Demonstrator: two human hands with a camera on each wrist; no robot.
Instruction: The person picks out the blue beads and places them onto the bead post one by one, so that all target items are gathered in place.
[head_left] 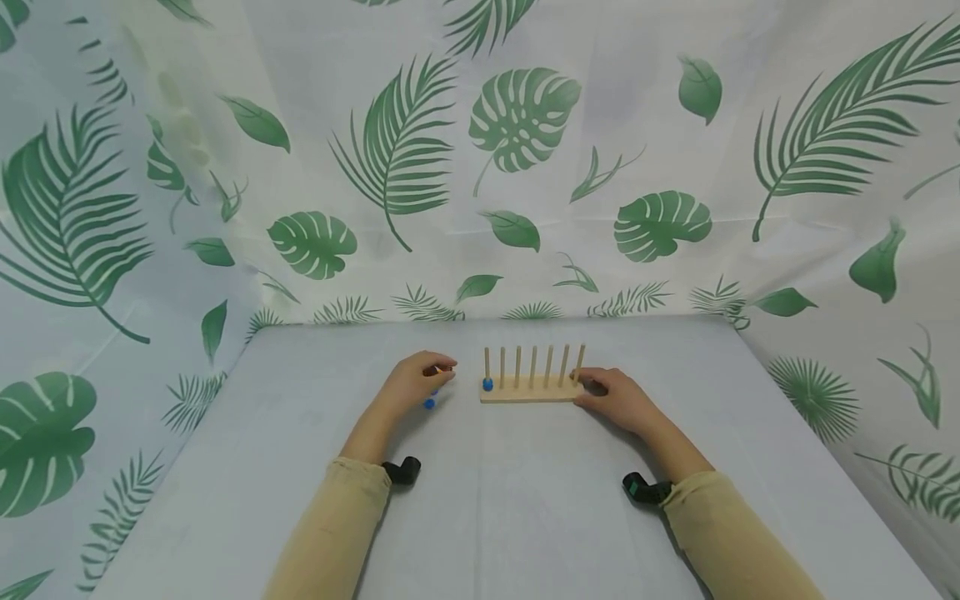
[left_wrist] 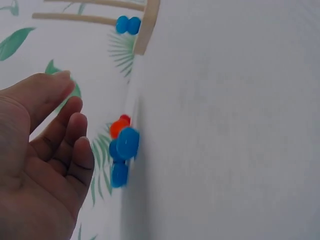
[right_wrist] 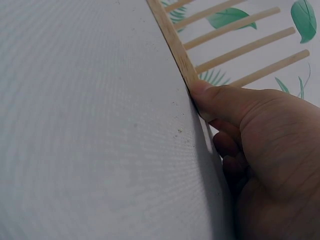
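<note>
A wooden peg rack [head_left: 528, 397] with a row of upright pegs stands on the table. At the bottom of its leftmost peg sits a blue bead piece [head_left: 487, 384], two-lobed in the left wrist view. My right hand [head_left: 618, 400] grips the right end of the rack's base, thumb on the near edge. To the left of the rack, my left hand [head_left: 408, 385] hovers with loosely bent fingers, thumb apart from them and nothing between. Close by its fingertips lie several blue beads [left_wrist: 128, 143], an orange bead [left_wrist: 120, 127] and a red bead [left_wrist: 125, 119], partly hidden by the hand in the head view.
A pale cloth covers the table [head_left: 525, 500]. Behind it and along both sides hang white curtains [head_left: 585, 175] printed with green leaves. Black wrist cameras [head_left: 405, 472] are strapped at both sleeve cuffs.
</note>
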